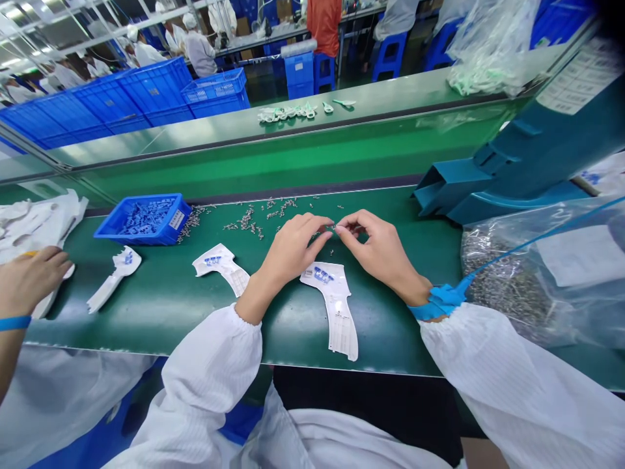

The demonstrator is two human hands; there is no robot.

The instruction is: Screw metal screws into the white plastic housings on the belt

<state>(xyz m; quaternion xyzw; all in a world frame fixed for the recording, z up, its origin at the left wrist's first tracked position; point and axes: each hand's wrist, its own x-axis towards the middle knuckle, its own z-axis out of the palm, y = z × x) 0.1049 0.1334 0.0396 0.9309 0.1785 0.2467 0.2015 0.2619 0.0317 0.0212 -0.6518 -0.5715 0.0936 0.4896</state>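
My left hand [288, 254] and my right hand [375, 251] meet at the fingertips above a green conveyor belt [395, 339]. Between them is a tiny silver metal part [334, 228]. Many similar parts lie scattered [254, 220] on the belt to the left of my hands. A white card insert [332, 306] lies just below my hands, and another [222, 267] lies left of my left wrist. A blue strap [439, 301] circles my right wrist and trails a blue cord to the right.
A blue crate of parts [141, 219] sits on the belt, and a clear bag of metal parts [508, 280] lies at right. A teal chute [454, 185] stands over the belt. A co-worker's hand [34, 280] rests at far left. Other workers and blue crates fill the background.
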